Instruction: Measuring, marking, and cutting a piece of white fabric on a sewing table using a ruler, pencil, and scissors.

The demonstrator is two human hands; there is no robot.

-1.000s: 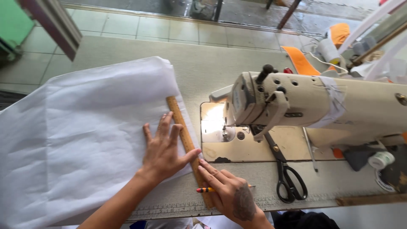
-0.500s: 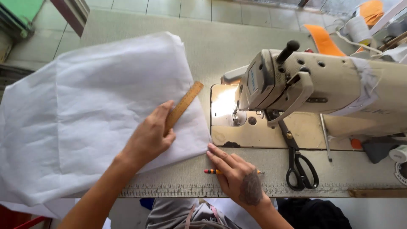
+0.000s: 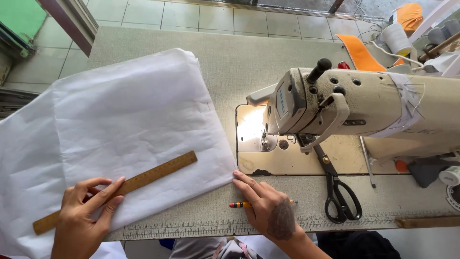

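While the left hand is pinching the wooden ruler between thumb and fingers near its lower end, the ruler is lying slantwise across the white cloth, its far end pointing toward the sewing machine. That grip is closed on the ruler, fingers curled over its top edge. The right hand is lying flat and open on the bench, holding nothing, its fingertips touching the cloth's near right corner. A pencil is lying under this hand, its red and yellow tip showing to the left. Black scissors are resting just right of the hand, beside the machine's metal bed. Orange fabric is lying behind the machine at the far edge.
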